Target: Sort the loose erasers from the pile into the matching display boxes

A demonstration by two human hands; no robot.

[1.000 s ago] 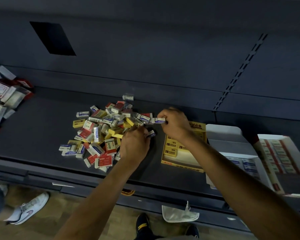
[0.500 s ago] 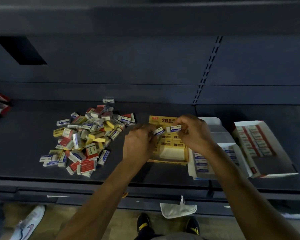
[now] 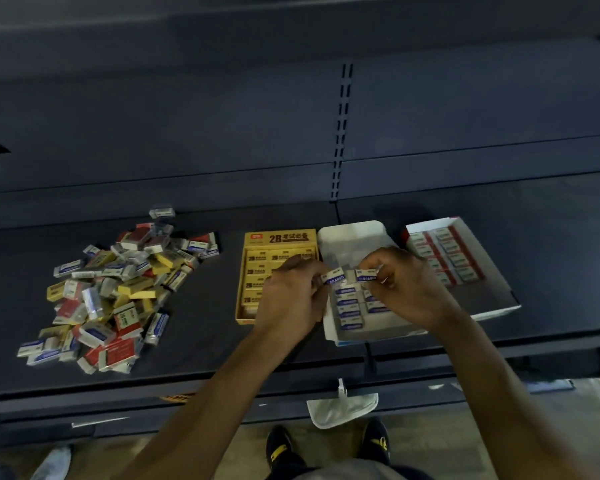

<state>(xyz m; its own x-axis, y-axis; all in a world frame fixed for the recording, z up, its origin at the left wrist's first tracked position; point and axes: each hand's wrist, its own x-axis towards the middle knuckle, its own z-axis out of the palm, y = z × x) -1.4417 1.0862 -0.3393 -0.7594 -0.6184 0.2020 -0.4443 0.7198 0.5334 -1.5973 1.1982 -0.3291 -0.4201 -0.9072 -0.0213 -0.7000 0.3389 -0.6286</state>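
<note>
Currently blue erasers [image 3: 334, 276] are pinched by left hand [image 3: 291, 299] and right hand [image 3: 406, 289] above the white box [image 3: 352, 233]; slotting in seems needed.

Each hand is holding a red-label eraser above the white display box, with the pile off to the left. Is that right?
Not quite. In the head view the left hand pinches a blue-label eraser and the right hand pinches a second blue-label eraser, not red ones. They are above the white display box, with the pile off to the left.
</note>
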